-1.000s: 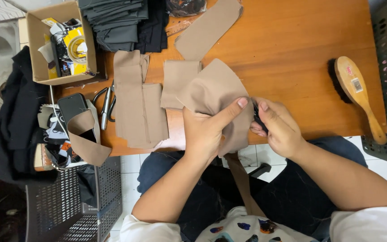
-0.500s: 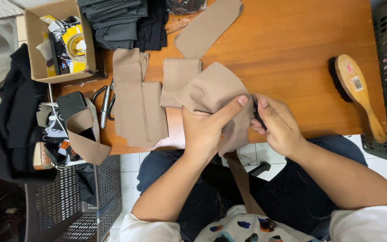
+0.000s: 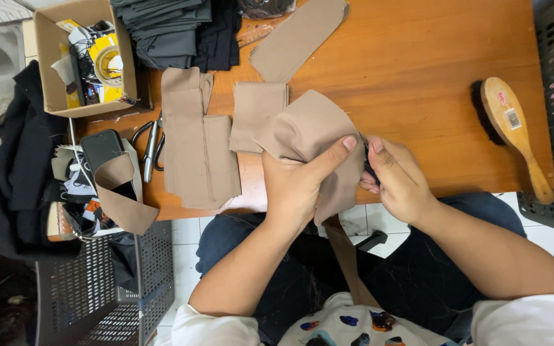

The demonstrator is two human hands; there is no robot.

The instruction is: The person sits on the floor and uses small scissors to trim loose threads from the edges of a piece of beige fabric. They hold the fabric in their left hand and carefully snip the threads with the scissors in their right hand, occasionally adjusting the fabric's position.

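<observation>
Tan cloth piece is held up just over the near edge of the desk, well left of the brush, left hand clamped on it thumb up, right hand curled, pinching its right edge, both hands nearly touching.

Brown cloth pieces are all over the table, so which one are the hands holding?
The curved tan fabric piece at the table's near edge. The left hand and right hand pinch it up, while the other tan pieces lie flat, untouched.
</observation>
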